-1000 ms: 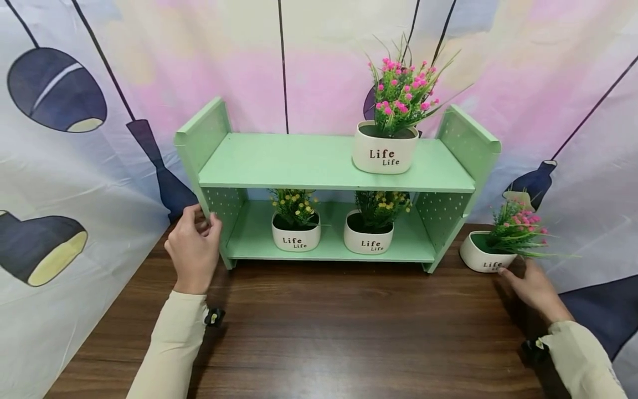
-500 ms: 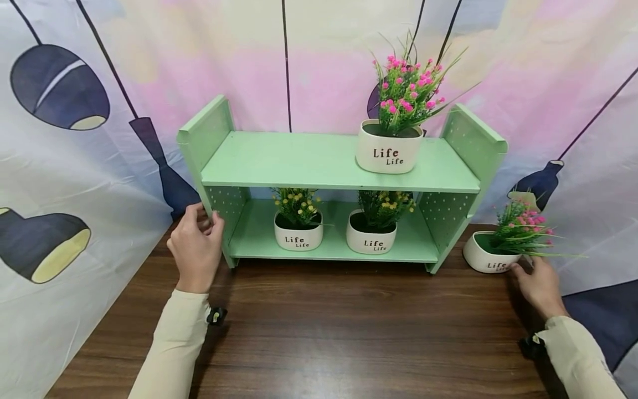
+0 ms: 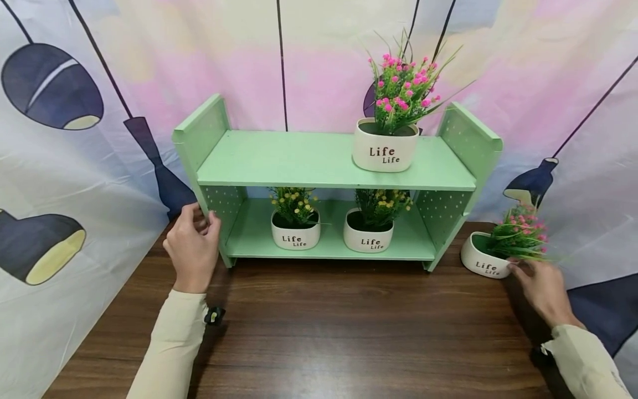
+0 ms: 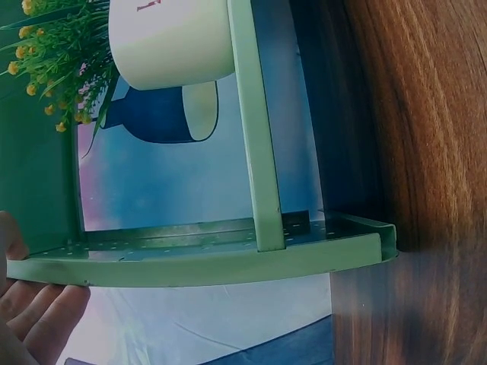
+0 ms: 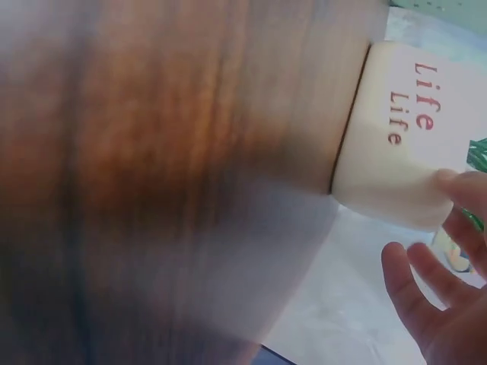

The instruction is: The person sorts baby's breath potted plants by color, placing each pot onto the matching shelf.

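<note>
On the left, my left hand [image 3: 191, 246] grips the front edge of the side panel of a green two-tier shelf [image 3: 299, 160], with fingers outside and thumb inside in the left wrist view. At the right, my right hand [image 3: 543, 288] pinches the rim of a white flowerpot [image 3: 485, 263] with pink flowers, thumb on its front near the lettering. That pot stands on the table beside the shelf. In the right wrist view, the remaining fingers [image 5: 411, 289] stay off the pot [image 5: 396, 144].
A pink-flowered pot [image 3: 384, 152] stands on the upper tier, right of centre. Two yellow-flowered pots, one left [image 3: 296, 235] and one right [image 3: 368, 237], stand on the lower tier. A patterned curtain [image 3: 329, 66] hangs behind the brown table [image 3: 324, 327].
My right thumb has shifted from the pot's lower front up to its rim, and the pot has turned slightly. My left hand keeps its place on the shelf's side.
</note>
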The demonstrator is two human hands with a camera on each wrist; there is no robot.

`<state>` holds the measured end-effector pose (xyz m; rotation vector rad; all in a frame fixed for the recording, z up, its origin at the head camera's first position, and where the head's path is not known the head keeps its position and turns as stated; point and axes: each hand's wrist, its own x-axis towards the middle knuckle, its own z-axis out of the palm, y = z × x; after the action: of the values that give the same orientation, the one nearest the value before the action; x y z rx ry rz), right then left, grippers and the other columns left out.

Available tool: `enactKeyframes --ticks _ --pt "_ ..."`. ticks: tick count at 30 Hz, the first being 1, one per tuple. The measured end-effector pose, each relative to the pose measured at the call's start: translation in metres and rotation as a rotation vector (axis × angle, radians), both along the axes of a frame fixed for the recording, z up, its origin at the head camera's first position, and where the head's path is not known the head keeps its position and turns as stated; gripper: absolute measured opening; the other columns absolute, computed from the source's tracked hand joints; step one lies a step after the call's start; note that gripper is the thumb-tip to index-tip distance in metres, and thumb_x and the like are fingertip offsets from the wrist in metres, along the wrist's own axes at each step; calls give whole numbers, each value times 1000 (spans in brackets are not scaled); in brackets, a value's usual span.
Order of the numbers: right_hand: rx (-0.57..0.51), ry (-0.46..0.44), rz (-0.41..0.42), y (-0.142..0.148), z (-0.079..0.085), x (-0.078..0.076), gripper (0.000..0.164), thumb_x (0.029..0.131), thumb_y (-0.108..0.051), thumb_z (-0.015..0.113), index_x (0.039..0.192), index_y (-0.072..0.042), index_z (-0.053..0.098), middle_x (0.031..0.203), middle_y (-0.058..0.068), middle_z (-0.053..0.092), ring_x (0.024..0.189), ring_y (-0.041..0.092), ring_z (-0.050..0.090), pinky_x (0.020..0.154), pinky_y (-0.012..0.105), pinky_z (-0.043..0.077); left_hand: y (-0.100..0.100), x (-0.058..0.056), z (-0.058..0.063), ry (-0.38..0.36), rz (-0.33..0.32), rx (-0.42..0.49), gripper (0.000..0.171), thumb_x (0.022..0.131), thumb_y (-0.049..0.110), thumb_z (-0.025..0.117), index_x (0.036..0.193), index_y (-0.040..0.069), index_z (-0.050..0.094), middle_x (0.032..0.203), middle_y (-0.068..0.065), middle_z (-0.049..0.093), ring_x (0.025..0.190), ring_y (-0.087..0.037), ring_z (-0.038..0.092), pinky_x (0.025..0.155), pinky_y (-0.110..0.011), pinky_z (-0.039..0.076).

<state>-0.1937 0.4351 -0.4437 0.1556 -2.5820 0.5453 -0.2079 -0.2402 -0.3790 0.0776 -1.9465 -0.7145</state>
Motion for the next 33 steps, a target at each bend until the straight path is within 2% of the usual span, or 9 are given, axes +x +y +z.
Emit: enactKeyframes --ticks 3,6,10,12,14,18,23,28,33 --pt "23 -23 17 -3 2 7 8 98 -5 73 100 1 77 86 21 76 68 33 68 57 33 42 0 0 0 -2 1 -1 19 99 11 68 111 -4 71 96 -21 78 75 -38 77 67 -61 48" --pt "34 -63 12 -9 5 16 12 100 -9 72 104 0 79 88 21 77 66 30 67 54 32 42 0 0 -1 -6 -1 -4 20 99 11 67 111 -4 71 96 -21 78 75 -38 77 67 -61 48" --pt "31 -129 17 -21 9 30 18 103 -13 69 113 -1 78 95 22 77 78 42 71 60 50 51 0 0 -1 -8 1 -1 20 99 11 68 111 -5 71 96 -22 78 76 -38 77 68 -61 48" --pt "54 -143 34 -28 10 37 21 104 -14 68 116 0 76 98 23 75 84 47 70 64 60 51 0 0 -1 -7 4 0 20 99 11 68 110 -5 70 96 -22 78 76 -39 77 68 -61 48" --pt "102 -130 54 -34 12 43 20 103 -13 69 117 1 75 95 20 72 85 46 68 67 62 51 0 -1 -1 -6 4 0 20 99 11 68 110 -5 70 96 -22 78 76 -39 77 69 -61 48" --pt "180 -111 72 -47 17 57 19 99 -11 72 115 -1 76 91 12 65 80 33 64 63 51 50 0 -1 0 -7 4 -1 20 99 11 68 110 -5 70 95 -22 78 75 -39 77 68 -61 48" --pt "205 -70 94 -66 23 71 12 95 -9 76 107 -6 76 90 5 63 69 14 57 56 35 42 0 0 0 -1 9 -1 20 99 11 67 110 -5 71 95 -23 77 74 -39 76 68 -61 48" --pt "198 -35 123 -87 26 81 13 93 -9 79 105 -10 76 87 -3 58 66 2 47 54 31 38 -1 0 1 -2 11 -4 20 100 11 67 110 -5 71 95 -23 77 74 -40 75 68 -61 48" --pt "142 -49 163 -109 24 87 19 91 -9 82 109 -11 77 91 -4 62 69 1 51 56 30 42 0 0 0 -11 -1 0 21 100 11 67 111 -5 71 96 -23 77 75 -39 76 69 -61 48"
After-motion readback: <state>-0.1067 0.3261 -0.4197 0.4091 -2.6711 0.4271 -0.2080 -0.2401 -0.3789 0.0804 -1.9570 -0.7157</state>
